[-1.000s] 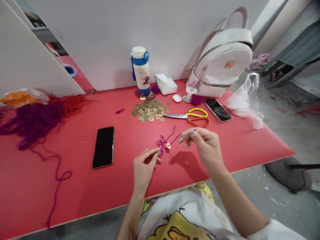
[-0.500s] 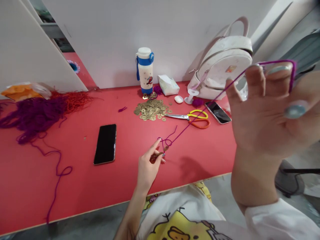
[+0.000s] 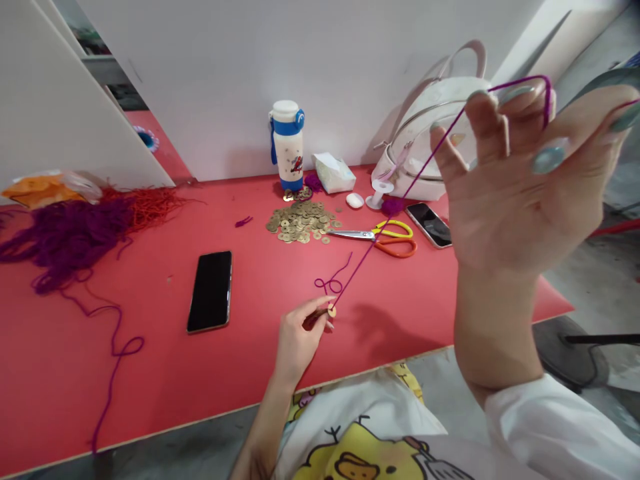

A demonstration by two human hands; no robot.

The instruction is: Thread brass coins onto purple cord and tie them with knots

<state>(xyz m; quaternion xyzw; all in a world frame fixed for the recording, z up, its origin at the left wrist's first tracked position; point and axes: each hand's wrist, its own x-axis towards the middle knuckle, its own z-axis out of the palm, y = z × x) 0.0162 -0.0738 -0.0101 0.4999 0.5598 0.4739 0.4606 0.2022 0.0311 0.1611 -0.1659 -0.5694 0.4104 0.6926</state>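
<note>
My left hand (image 3: 300,337) is low over the table's front, fingers closed around small brass coins with holes. One coin (image 3: 332,310) shows its face at the fingertips. A purple cord (image 3: 375,239) runs from that coin up to the right, stretched straight. Its short loose tail curls in loops on the table just beyond my left hand. High on the right is my right hand (image 3: 520,193), palm facing me. The cord passes over its fingers, and the thumb and forefinger pinch it at the far right.
Behind the hands lie a coin pile (image 3: 304,221), scissors (image 3: 395,239), a white spool (image 3: 380,193) and a phone (image 3: 429,225). A bottle (image 3: 289,147) and backpack (image 3: 413,153) stand at the back. Another phone (image 3: 210,291) and purple yarn (image 3: 83,233) are on the left.
My right hand has risen and shifted a little left, with the cord still over its fingers. The left fingertips have drawn down from the cord's loop, and a coin now faces up there.
</note>
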